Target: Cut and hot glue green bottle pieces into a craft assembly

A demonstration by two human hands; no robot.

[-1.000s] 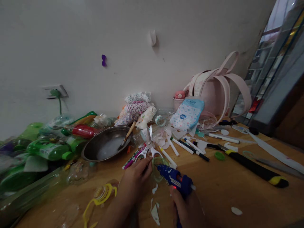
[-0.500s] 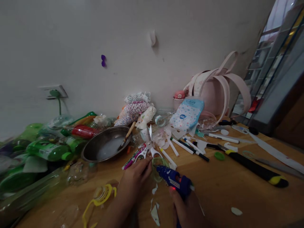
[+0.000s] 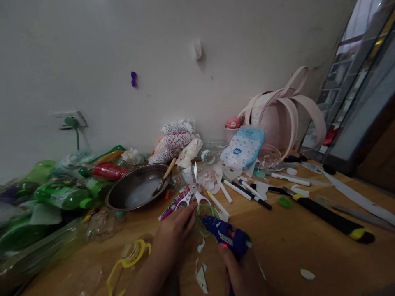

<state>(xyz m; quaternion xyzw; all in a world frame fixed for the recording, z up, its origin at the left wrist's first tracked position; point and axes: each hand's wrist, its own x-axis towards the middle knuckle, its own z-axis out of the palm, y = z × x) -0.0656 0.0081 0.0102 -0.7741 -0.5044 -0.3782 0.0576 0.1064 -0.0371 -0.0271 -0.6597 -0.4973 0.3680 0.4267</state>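
My right hand point(image 3: 239, 269) grips a blue glue gun point(image 3: 226, 236) with a red light lit, its nozzle aimed at a clear greenish plastic ring point(image 3: 206, 213) on the wooden table point(image 3: 296, 246). My left hand point(image 3: 175, 230) is closed on the left side of that ring, holding it down. White-handled scissors point(image 3: 193, 191) lie just behind the ring, blades pointing away from me.
A metal pan point(image 3: 137, 191) with a brush sits left of centre. Green and red plastic bottles point(image 3: 61, 193) pile at the left. Markers point(image 3: 243, 191), a black and yellow knife point(image 3: 333, 220), a pink bag point(image 3: 284, 119), yellow plastic strips point(image 3: 129, 257) and white scraps point(image 3: 202, 277) lie about.
The glue gun and my right hand have crept slightly left and toward the ring. My left hand stays on the ring.
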